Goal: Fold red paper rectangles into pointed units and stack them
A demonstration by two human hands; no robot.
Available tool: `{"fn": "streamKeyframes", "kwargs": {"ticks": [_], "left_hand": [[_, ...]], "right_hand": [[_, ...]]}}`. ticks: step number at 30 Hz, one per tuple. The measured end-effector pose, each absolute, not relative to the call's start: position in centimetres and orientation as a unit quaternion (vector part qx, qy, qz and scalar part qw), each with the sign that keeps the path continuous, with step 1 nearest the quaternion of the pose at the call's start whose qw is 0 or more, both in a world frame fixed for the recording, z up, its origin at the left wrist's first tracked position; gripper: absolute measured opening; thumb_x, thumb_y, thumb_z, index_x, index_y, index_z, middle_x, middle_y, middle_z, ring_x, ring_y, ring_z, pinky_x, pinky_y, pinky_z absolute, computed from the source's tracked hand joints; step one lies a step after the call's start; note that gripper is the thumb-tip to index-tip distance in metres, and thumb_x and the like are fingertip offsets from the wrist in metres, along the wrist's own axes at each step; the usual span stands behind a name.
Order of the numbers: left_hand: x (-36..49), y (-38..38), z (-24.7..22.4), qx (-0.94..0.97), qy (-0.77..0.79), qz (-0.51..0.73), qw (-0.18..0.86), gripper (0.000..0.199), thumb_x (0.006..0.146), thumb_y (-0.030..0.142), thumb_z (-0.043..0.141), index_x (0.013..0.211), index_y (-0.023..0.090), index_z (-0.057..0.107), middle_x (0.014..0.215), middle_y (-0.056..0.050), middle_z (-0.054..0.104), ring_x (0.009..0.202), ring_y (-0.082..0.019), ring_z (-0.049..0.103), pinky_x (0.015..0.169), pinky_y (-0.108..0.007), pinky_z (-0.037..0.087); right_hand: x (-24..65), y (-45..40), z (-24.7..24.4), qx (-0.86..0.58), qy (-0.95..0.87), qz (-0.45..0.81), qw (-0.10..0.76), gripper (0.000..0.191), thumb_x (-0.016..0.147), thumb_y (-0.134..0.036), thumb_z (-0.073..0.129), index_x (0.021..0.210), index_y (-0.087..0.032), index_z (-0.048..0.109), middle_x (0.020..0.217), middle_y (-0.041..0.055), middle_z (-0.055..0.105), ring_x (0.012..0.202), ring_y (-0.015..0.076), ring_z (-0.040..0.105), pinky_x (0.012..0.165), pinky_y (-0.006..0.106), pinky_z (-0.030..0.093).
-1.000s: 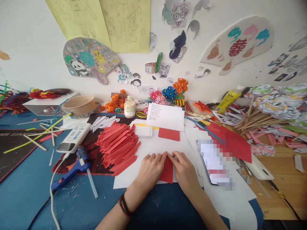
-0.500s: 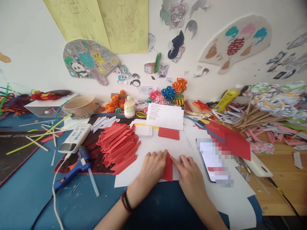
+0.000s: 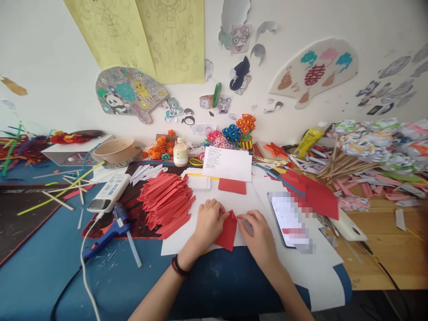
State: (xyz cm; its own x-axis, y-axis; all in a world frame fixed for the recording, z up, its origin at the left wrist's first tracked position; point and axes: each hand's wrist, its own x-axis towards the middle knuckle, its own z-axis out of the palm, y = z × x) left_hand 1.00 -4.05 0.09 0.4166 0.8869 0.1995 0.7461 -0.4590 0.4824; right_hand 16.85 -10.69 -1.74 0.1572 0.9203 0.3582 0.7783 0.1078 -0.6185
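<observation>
A small red paper piece with a fold at its top lies at a slant on white sheets at the table's front edge. My left hand has its fingers curled, thumb and forefinger pinching the paper's upper left edge. On the other side, my right hand has its thumb and forefinger together at the upper right corner. Left of my hands is a heap of folded red paper strips. Behind them lies a stack of red paper rectangles, in front of a white card with writing.
A phone lies to the right, before larger red sheets. At left are a blue glue gun, a white power bank with a cable, and thin sticks. A cream bottle stands at the back.
My left fingers have gone from pressing on the red paper to pinching its edge. The paper has turned and shows wider, and my right fingers have drawn together. The view has shifted slightly.
</observation>
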Motion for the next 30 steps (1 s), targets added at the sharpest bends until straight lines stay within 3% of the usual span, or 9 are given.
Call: {"fn": "streamKeyframes", "kwargs": {"ticks": [2,6,9,12,15,19,22,26,30], "left_hand": [[0.8,-3.9,0.4,0.826,0.473,0.228,0.203,0.012,0.088,0.027,0.058,0.079,0.019,0.059,0.085,0.000,0.063,0.087,-0.019,0.054,0.076,-0.033,0.036],[0.2,-3.6,1.3,0.817,0.428,0.269,0.277,0.014,0.087,0.028,0.058,0.076,0.019,0.062,0.082,0.000,0.064,0.083,-0.017,0.055,0.077,-0.030,0.038],[-0.7,-3.5,1.9,0.790,0.433,0.312,0.300,0.019,0.090,0.031,0.052,0.079,0.019,0.063,0.081,-0.002,0.064,0.076,-0.015,0.054,0.072,-0.027,0.040],[-1.7,-3.8,2.1,0.759,0.475,0.326,0.302,0.025,0.088,0.040,0.054,0.088,0.019,0.065,0.086,-0.003,0.067,0.072,-0.015,0.053,0.068,-0.026,0.040],[-2.0,-4.3,2.1,0.719,0.471,0.332,0.388,0.032,0.086,0.048,0.056,0.089,0.017,0.066,0.086,-0.004,0.068,0.069,-0.014,0.054,0.062,-0.024,0.040],[-1.5,-4.2,2.2,0.659,0.449,0.370,0.476,0.035,0.087,0.046,0.052,0.079,0.014,0.064,0.071,-0.002,0.064,0.063,-0.012,0.053,0.058,-0.022,0.040],[-1.5,-3.4,2.4,0.699,0.460,0.310,0.451,0.031,0.083,0.042,0.056,0.072,0.014,0.064,0.064,-0.001,0.064,0.059,-0.012,0.053,0.056,-0.022,0.038],[-1.4,-2.5,2.6,0.794,0.461,0.186,0.350,0.024,0.079,0.037,0.060,0.067,0.017,0.066,0.063,0.000,0.065,0.059,-0.013,0.054,0.054,-0.023,0.032],[-0.6,-2.7,2.1,0.807,0.512,0.170,0.242,0.012,0.078,0.030,0.062,0.074,0.019,0.067,0.071,-0.001,0.068,0.066,-0.016,0.058,0.055,-0.024,0.029]], "right_hand": [[17.4,-9.6,-0.9,-0.645,-0.636,0.164,0.390,0.023,0.087,-0.034,0.058,0.101,-0.020,0.069,0.087,0.0053,0.062,0.074,0.0188,0.057,0.068,0.032,0.050],[18.3,-8.0,0.8,-0.592,-0.648,0.302,0.372,0.031,0.084,-0.045,0.061,0.070,-0.019,0.070,0.065,0.0027,0.063,0.059,0.0166,0.056,0.058,0.030,0.046],[18.9,-8.0,1.4,-0.588,-0.579,0.390,0.409,0.037,0.083,-0.051,0.060,0.074,-0.017,0.069,0.058,0.0028,0.063,0.051,0.0160,0.057,0.051,0.028,0.046],[19.2,-8.8,1.5,-0.583,-0.481,0.454,0.471,0.040,0.078,-0.054,0.065,0.083,-0.015,0.067,0.063,0.0058,0.067,0.054,0.0188,0.064,0.051,0.029,0.050],[18.7,-10.1,1.4,-0.583,-0.411,0.481,0.509,0.040,0.074,-0.053,0.070,0.081,-0.014,0.065,0.067,0.0079,0.070,0.060,0.0203,0.067,0.059,0.030,0.055],[17.5,-11.9,1.4,-0.559,-0.437,0.526,0.468,0.037,0.077,-0.052,0.067,0.073,-0.016,0.062,0.071,0.0078,0.070,0.066,0.0206,0.068,0.065,0.032,0.055],[17.4,-11.9,1.7,-0.578,-0.527,0.490,0.385,0.035,0.080,-0.051,0.064,0.081,-0.017,0.067,0.077,0.0068,0.071,0.072,0.0210,0.067,0.065,0.031,0.053],[17.9,-9.4,1.4,-0.623,-0.584,0.345,0.390,0.032,0.081,-0.048,0.061,0.094,-0.019,0.068,0.075,0.0032,0.068,0.068,0.0179,0.062,0.065,0.030,0.050],[17.6,-6.6,0.1,-0.613,-0.652,0.275,0.352,0.023,0.080,-0.041,0.060,0.074,-0.019,0.065,0.064,0.0008,0.063,0.059,0.0159,0.057,0.057,0.027,0.045]]}}
